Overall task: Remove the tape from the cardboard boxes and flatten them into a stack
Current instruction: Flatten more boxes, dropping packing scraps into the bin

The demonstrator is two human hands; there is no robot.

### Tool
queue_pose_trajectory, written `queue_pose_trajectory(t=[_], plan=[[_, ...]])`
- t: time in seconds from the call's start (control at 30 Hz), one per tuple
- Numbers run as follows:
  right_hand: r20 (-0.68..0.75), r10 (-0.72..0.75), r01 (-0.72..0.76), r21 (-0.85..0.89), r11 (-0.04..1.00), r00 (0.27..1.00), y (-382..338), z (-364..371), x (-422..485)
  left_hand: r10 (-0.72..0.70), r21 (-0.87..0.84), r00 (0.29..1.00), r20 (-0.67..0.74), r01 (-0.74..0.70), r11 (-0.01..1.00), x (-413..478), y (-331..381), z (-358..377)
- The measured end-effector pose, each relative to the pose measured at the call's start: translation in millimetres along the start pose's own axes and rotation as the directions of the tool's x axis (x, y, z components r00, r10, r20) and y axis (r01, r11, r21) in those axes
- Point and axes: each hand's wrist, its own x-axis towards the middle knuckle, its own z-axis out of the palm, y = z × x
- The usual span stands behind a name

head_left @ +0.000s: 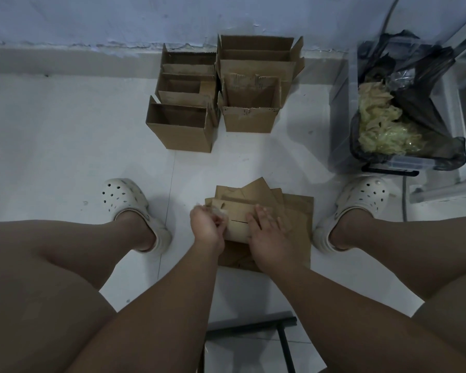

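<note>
Seated, looking down at the floor (65, 146) between my feet. The stack (297, 214) of flattened cardboard lies there, midway between my clogs (124, 197), its sheets fanned at slightly different angles and its far corners poking out past one another. The top sheet (238, 208) sits slightly askew, with a short dark slit showing between my hands. Right hand (267, 232): fingers straight and spread, palm down, pressing the top sheet flat against the stack. Left hand (206, 226): fingers curled, pinching a pale, crumpled bit of tape (222, 213) at the sheet's left edge; the tape looks to touch the cardboard there, but I cannot tell whether it is stuck or free. The hands are close together, not touching. Farther off, against the wall (92, 20), the boxes (182, 130) stand upright and open in two rows side by side, flaps up; the right row (249, 119) reaches closer to the wall. They are well apart from the stack. To the right, near my right foot, stands a clear bin (404, 164) lined with a black bag (439, 84); inside it lies a yellowish wad (382, 125) of used tape. A grey cable (389, 14) runs down the wall behind the bin. Under my forearms, the dark frame of a stool (253, 323) shows at the bottom edge.
</note>
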Motion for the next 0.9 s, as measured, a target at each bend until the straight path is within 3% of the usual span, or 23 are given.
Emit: queue_pose_trajectory(t=[0.1,0.13,0.17,0.2,0.23,0.27,0.3,0.33,0.4,0.43,0.53,0.63,0.7,0.9], plan=[[0.029,0.014,-0.013,-0.019,1.0,0.999,-3,-7,2,0.045,0.066,0.999,-0.015,-0.044,0.997,4,10,3],[0.034,0.017,-0.016,-0.022,1.0,0.999,-4,-8,2,0.11,0.21,0.994,-0.008,-0.105,0.972,7,12,5],[0.038,0.021,-0.02,-0.019,1.0,0.999,-4,-10,2,0.195,0.432,0.98,0.038,-0.192,0.881,8,13,5],[0.041,0.026,-0.026,-0.014,1.0,0.999,-4,-10,2,0.316,0.679,0.941,0.12,-0.311,0.665,10,12,3],[0.045,0.034,-0.033,-0.01,0.999,0.998,-4,-11,3,0.418,0.838,0.881,0.222,-0.392,0.381,13,11,-1],[0.048,0.043,-0.043,-0.004,0.999,0.998,-4,-12,4,0.492,0.903,0.815,0.307,-0.413,0.119,16,9,-6],[0.049,0.052,-0.052,0.003,0.999,0.997,-3,-13,4,0.518,0.931,0.79,0.327,-0.363,-0.034,17,10,-10],[0.05,0.058,-0.058,0.008,0.998,0.997,-3,-14,5,0.513,0.949,0.8,0.31,-0.293,-0.116,20,11,-15],[0.059,0.064,-0.065,0.01,0.998,0.996,-4,-14,6,0.442,0.964,0.857,0.264,-0.215,-0.159,24,14,-22],[0.063,0.069,-0.07,0.014,0.997,0.996,-5,-14,5,0.394,0.963,0.879,0.27,-0.241,-0.121,25,15,-23],[0.064,0.08,-0.083,0.04,0.996,0.995,-4,-16,5,0.343,0.912,0.895,0.285,-0.363,0.189,22,15,-19],[0.058,0.087,-0.091,0.065,0.994,0.995,-1,-18,7,0.385,0.809,0.904,0.189,-0.365,0.461,25,21,-17],[0.048,0.102,-0.106,0.091,0.99,0.994,1,-19,7,0.339,0.68,0.935,0.107,-0.317,0.661,28,26,-13],[0.05,0.123,-0.127,0.085,0.988,0.991,8,-20,9,0.183,0.375,0.982,0.049,-0.188,0.908,29,28,-8]])
